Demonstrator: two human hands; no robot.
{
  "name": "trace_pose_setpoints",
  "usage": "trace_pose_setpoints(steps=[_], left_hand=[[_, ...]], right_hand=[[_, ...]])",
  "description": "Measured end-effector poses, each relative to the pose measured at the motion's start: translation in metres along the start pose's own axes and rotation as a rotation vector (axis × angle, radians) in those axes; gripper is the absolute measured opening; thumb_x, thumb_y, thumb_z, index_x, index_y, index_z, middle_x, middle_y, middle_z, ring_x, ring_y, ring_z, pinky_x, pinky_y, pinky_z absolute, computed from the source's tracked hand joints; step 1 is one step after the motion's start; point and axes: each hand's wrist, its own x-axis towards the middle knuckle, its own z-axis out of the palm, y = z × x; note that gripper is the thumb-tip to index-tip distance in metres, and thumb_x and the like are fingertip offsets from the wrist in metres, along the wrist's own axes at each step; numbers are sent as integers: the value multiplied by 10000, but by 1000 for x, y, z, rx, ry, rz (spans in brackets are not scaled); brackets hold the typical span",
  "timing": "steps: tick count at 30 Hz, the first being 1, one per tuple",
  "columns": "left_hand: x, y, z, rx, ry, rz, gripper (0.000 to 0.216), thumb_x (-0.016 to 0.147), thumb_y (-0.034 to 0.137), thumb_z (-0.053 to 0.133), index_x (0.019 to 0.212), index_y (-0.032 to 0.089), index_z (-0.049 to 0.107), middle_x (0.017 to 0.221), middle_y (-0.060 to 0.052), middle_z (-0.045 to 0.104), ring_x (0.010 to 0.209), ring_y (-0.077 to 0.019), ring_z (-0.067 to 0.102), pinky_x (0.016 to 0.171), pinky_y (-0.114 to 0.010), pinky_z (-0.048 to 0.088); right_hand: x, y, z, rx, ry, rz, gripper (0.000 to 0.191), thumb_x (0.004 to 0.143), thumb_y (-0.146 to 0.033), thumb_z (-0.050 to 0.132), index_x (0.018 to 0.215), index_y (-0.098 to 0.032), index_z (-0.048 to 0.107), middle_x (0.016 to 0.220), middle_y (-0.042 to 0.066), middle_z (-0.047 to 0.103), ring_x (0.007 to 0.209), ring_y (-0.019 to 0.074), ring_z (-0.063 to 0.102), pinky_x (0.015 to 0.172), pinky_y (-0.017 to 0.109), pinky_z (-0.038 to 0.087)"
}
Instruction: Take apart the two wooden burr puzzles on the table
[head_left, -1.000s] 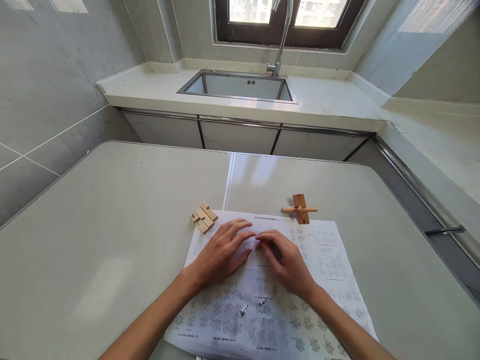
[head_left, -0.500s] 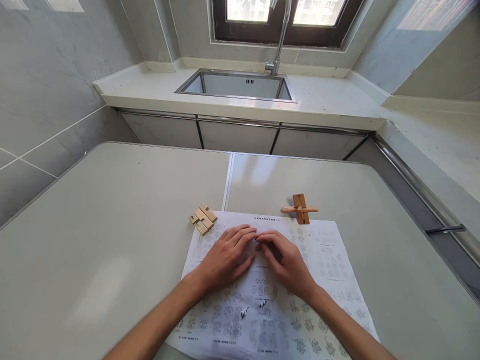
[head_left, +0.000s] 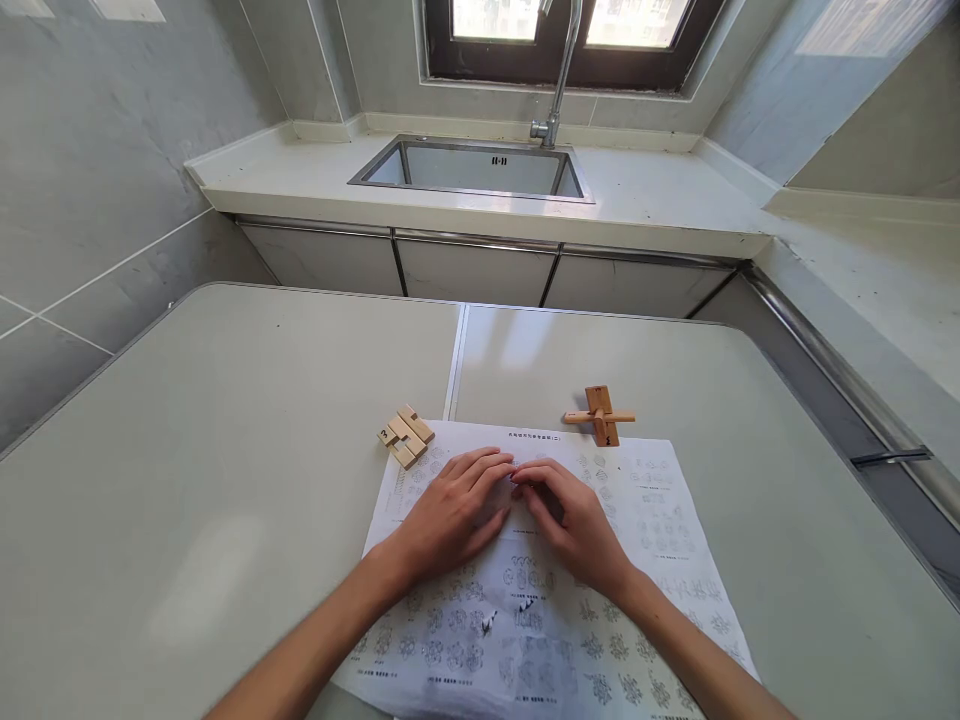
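Table (head_left: 225, 450) with printed diagram sheet (head_left: 660, 520), on which left hand (head_left: 450, 510) and right hand (head_left: 574, 525) rest released, fingertips meeting; sideways pressure could skid the sheet against the notched wooden blocks (head_left: 405, 437) and cross puzzle (head_left: 600, 416) at its far edge.

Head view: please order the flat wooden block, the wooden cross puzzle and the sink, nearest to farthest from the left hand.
1. Flat wooden block, just beyond the left hand, to its left.
2. Wooden cross puzzle, beyond the right hand.
3. Sink, far back, straight ahead.

The left hand (head_left: 450, 512) has edged slightly rightward across the paper sheet (head_left: 660, 520).
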Motion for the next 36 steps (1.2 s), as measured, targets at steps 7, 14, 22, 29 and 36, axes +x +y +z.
trace_pose_setpoints(steps=[7, 14, 22, 29, 36], left_hand=[[0, 0, 0, 12, 3, 8, 444, 1025, 211, 582, 1459, 214, 489, 1454, -120, 651, 1428, -282, 564, 1184, -501, 522], [0, 1, -1, 4, -4, 1, 441, 1025, 216, 582, 1456, 220, 490, 1455, -119, 650, 1430, -284, 564, 1185, -507, 521], [0, -1, 1, -6, 3, 7, 484, 1012, 203, 587, 1481, 241, 478, 1458, -117, 650, 1428, -289, 570, 1179, -515, 526], [0, -1, 1, 5, 2, 6, 457, 1022, 216, 584, 1468, 228, 487, 1459, -120, 649, 1428, -287, 568, 1184, -511, 523], [0, -1, 1, 0, 13, 5, 467, 1015, 215, 591, 1471, 239, 495, 1449, -115, 658, 1420, -285, 577, 1178, -509, 528]], right_hand=[[0, -1, 0, 1, 2, -2, 207, 1068, -167, 502, 1161, -263, 661, 1152, 100, 702, 980, 241, 706, 861, 422, 609], [0, -1, 0, -8, 6, -14, 202, 1070, -181, 501, 1148, -268, 666, 1136, 97, 707, 970, 245, 711, 844, 416, 615], [1, -1, 0, -15, 11, -22, 211, 1062, -170, 505, 1140, -270, 674, 1137, 93, 716, 966, 245, 718, 844, 409, 620], [1, -2, 0, -17, 9, -19, 211, 1061, -155, 503, 1131, -263, 670, 1132, 94, 711, 968, 242, 713, 850, 412, 612], [0, -1, 0, -20, 2, -15, 207, 1067, -171, 499, 1135, -265, 671, 1145, 101, 710, 996, 252, 708, 852, 424, 615]])
